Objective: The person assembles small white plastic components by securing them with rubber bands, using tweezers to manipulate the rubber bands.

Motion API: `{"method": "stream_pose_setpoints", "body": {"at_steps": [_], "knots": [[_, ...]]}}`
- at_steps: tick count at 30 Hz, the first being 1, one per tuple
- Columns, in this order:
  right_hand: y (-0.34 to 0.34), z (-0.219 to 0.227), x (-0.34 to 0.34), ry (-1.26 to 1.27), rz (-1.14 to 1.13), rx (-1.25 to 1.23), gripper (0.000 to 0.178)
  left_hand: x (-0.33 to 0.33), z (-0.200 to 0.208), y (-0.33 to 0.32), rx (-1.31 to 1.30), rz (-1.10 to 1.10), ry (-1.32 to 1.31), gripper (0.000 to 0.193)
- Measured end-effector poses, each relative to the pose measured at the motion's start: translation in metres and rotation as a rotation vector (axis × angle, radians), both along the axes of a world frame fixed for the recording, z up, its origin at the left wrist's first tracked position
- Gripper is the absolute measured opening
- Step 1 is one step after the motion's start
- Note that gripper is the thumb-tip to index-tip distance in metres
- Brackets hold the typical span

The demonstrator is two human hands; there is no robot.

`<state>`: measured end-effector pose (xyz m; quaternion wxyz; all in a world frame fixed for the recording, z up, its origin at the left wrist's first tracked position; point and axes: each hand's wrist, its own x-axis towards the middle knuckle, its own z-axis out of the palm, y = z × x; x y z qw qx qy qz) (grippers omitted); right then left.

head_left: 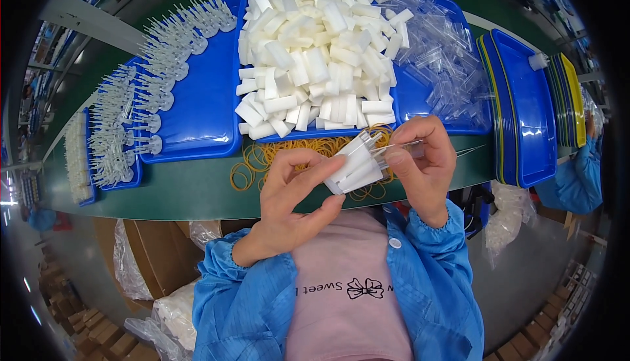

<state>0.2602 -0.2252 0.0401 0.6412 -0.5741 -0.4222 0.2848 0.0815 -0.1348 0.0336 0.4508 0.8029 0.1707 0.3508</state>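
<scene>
Between my hands, over the near edge of the green table, is a small assembly of white foam blocks (357, 163) with clear plastic around them and thin rods at the upper end. My left hand (295, 194) pinches its left side between thumb and fingers. On the other side, my right hand (423, 164) is closed on a clear plastic piece (413, 149) that meets the assembly. Where the plastic ends inside the right fingers is hidden. Just behind lies a heap of tan rubber bands (282, 154), partly covered by my hands.
A large pile of white foam blocks (315, 53) fills the middle tray. Clear plastic parts (446, 66) lie in the right tray. Spiked white pieces (157, 79) stand in the left blue tray (203, 99). Stacked trays (525, 112) rise at right; a cardboard box (161, 253) is below left.
</scene>
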Motion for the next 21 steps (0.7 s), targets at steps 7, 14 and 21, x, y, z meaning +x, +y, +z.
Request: {"method": "stream_pose_setpoints", "body": {"at_steps": [7, 14, 21], "knots": [[0.003, 0.004, 0.005, -0.014, -0.011, 0.044, 0.022, 0.002, 0.003, 0.007, -0.090, -0.091, 0.017, 0.045], [0.006, 0.002, 0.007, 0.018, -0.004, 0.052, 0.022, 0.007, 0.005, 0.017, -0.127, -0.169, 0.031, 0.041], [0.005, 0.006, 0.013, -0.149, 0.022, 0.055, 0.021, 0.013, -0.002, 0.024, -0.132, -0.212, 0.006, 0.041]]}}
